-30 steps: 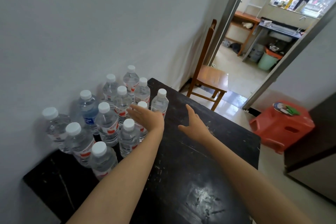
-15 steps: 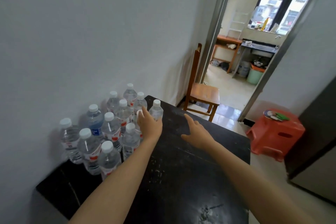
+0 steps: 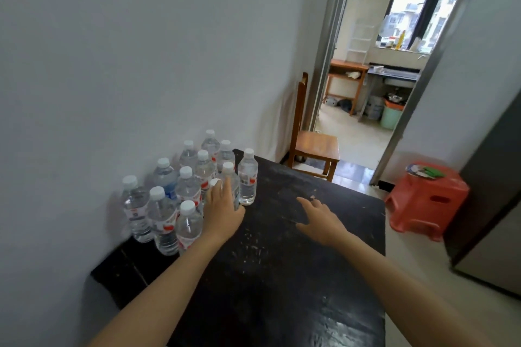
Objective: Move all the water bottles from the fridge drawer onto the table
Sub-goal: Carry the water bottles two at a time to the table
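Your left hand (image 3: 222,207) presses flat fingers on a bottle (image 3: 229,176), likely packing it by the wall to save surface (image 3: 282,276) room; right hand (image 3: 320,220) hovers spread.

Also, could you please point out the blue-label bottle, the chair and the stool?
blue-label bottle (image 3: 170,191): head view, its label.
chair (image 3: 318,145): head view, its seat.
stool (image 3: 423,186): head view, its top.

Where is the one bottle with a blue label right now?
In the head view, the blue-label bottle stands on the left side of the table by the wall, among red-label bottles, left of the left hand.
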A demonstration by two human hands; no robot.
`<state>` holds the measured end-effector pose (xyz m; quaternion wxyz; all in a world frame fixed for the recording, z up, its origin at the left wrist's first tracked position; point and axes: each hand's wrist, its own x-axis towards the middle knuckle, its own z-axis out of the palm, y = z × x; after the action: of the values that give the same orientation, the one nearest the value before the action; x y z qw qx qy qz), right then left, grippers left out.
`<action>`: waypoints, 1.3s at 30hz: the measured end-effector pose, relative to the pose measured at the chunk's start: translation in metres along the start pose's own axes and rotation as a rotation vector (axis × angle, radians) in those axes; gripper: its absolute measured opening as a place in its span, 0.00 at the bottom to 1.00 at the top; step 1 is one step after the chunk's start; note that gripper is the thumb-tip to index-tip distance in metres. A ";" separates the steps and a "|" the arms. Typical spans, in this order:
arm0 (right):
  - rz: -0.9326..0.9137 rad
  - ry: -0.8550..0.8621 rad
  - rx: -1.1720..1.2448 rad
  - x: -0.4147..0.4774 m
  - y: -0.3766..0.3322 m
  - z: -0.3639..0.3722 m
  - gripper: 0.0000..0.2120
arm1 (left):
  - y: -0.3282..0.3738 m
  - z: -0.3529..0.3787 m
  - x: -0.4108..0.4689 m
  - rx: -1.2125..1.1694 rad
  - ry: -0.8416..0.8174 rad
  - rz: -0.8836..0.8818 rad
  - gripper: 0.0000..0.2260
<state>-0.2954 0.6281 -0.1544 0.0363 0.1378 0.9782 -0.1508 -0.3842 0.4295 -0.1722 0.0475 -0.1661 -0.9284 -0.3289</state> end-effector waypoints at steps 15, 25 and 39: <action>0.275 0.245 -0.017 -0.109 -0.070 0.011 0.29 | -0.071 -0.079 -0.011 0.005 -0.138 0.470 0.24; 0.668 0.392 -0.028 -0.274 -0.098 0.040 0.28 | -0.040 -0.051 -0.084 -0.190 -0.453 0.822 0.20; 1.024 0.536 -0.090 -0.525 -0.148 0.081 0.25 | 0.042 -0.054 -0.242 -0.498 -0.750 1.017 0.16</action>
<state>0.1691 0.3325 -0.1301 -0.1386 0.6251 0.7675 -0.0321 -0.1435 0.3591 -0.1534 -0.1684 -0.6909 -0.5851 -0.3898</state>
